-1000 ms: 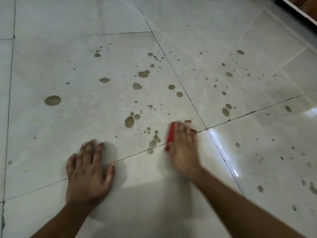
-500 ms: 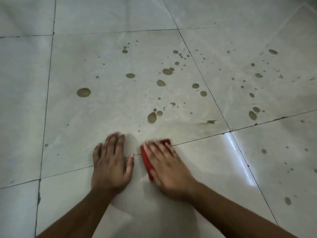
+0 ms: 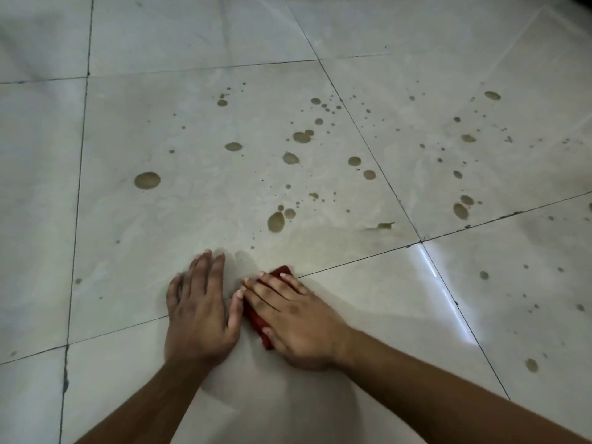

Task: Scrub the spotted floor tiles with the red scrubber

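The left hand [image 3: 200, 312] lies flat, palm down, fingers straight and together, thumb out toward the right hand [image 3: 293, 318]. The right hand presses palm down, fingers spread, thumb tucked low. Both forearms reach in from the bottom edge.

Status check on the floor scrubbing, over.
Right hand presses red scrubber on tile seam. Left hand flat on floor beside it. Brown spots ahead unscrubbed. Nothing in the way.

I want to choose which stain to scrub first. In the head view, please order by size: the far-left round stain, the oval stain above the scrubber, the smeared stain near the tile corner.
1. Far-left round stain
2. Oval stain
3. Smeared stain
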